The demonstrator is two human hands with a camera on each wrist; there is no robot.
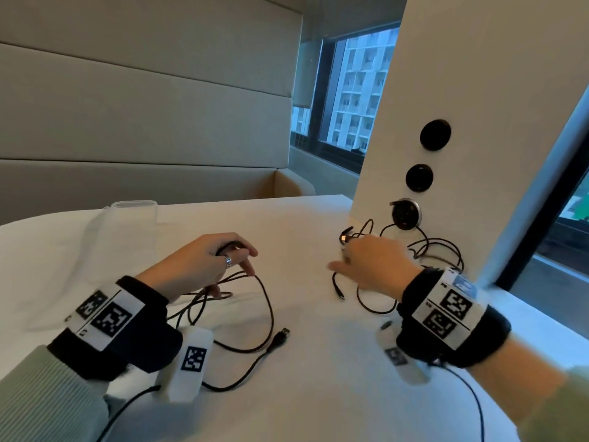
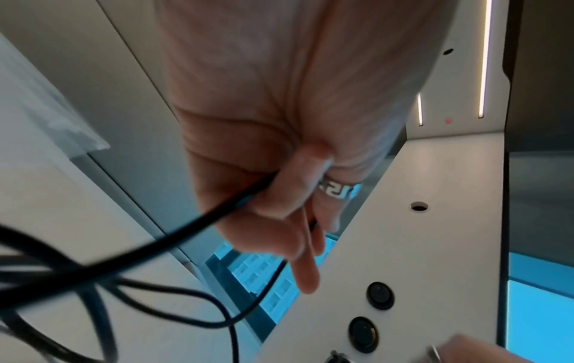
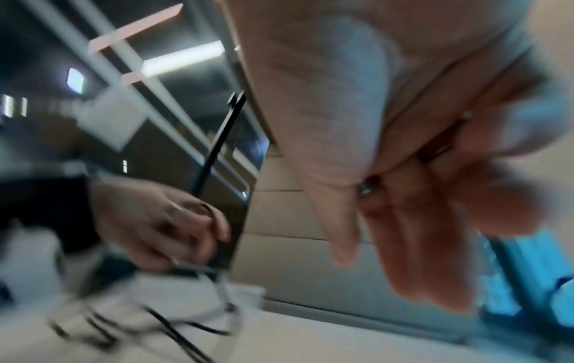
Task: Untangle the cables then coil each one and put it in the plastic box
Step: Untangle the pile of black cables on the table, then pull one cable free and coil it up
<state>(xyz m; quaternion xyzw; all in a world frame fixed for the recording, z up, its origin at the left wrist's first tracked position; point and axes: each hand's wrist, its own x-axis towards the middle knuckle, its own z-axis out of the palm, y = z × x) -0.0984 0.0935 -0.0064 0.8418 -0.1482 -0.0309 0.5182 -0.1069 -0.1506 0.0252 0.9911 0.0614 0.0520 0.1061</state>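
left hand (image 1: 204, 263) grips coiled cable (image 1: 255, 314); right hand (image 1: 373, 266), fingers seemingly loose, over tangled cables (image 1: 436, 250), centre right.

No legible text, brand, number or sign is found in any view. The only markings are black-and-white square code patterns on the white panels of the wristbands (image 1: 110, 312), at 7 o'clock in the head view, and (image 1: 447, 309), at 4 o'clock, and on the white wrist camera housing (image 1: 193, 358) at 7 o'clock; these carry no readable characters. The ring (image 2: 340, 190) shows an engraved angular pattern, not lettering that can be made out.
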